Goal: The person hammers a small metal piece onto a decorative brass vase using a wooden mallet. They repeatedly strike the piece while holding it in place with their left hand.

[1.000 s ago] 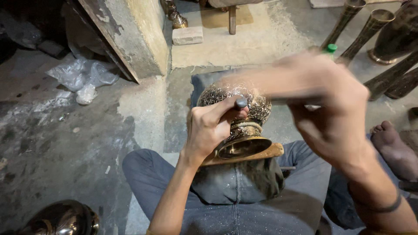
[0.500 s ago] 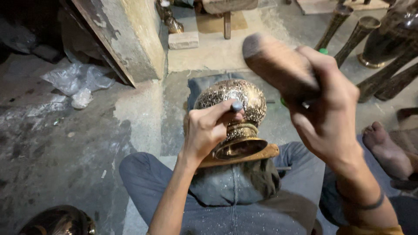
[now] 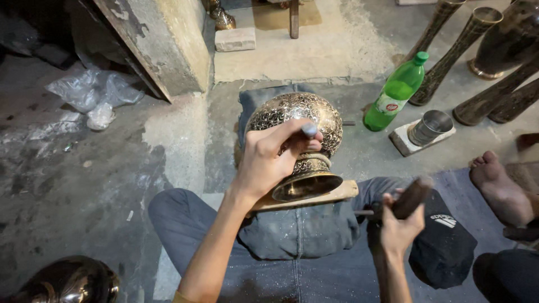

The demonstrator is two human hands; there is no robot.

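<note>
Brass, round and engraved all over, the footed vase (image 3: 297, 126) is lying on its side on a flat wooden board (image 3: 337, 194) across the person's lap. The left hand (image 3: 272, 160) is gripping a small metal punch (image 3: 309, 130) against it. The right hand (image 3: 400, 227) is clasping a dark wooden-handled hammer (image 3: 411, 197) beside the board.
</note>
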